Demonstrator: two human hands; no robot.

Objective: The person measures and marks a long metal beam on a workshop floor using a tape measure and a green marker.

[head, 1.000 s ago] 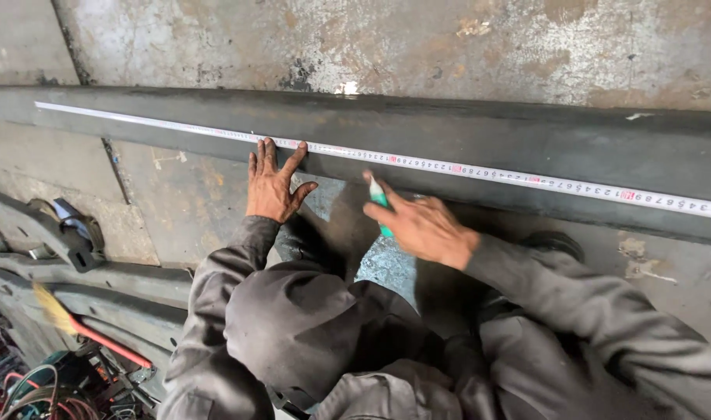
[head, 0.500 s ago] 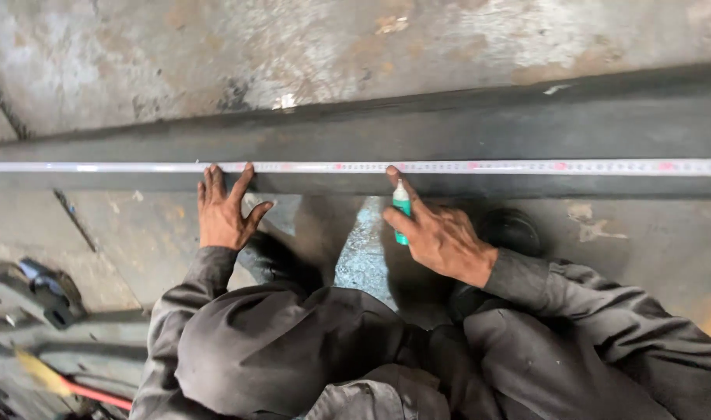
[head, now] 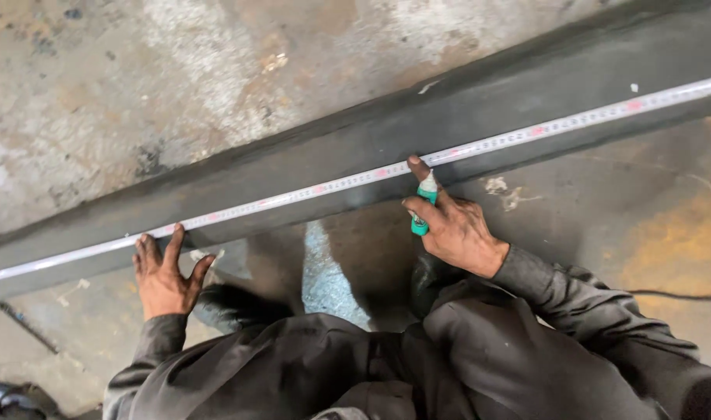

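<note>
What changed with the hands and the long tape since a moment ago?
The right hand slid its green marker up until the tip met the tape measure. The beam now looks tilted because the head turned. The left hand still presses flat on the tape, and nothing was let go.

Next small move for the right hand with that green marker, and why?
Probably tip the green marker down to mark the dark steel beam at the tape's edge. The right hand holds its tip against the tape measure, and the left hand pins the tape flat.
</note>
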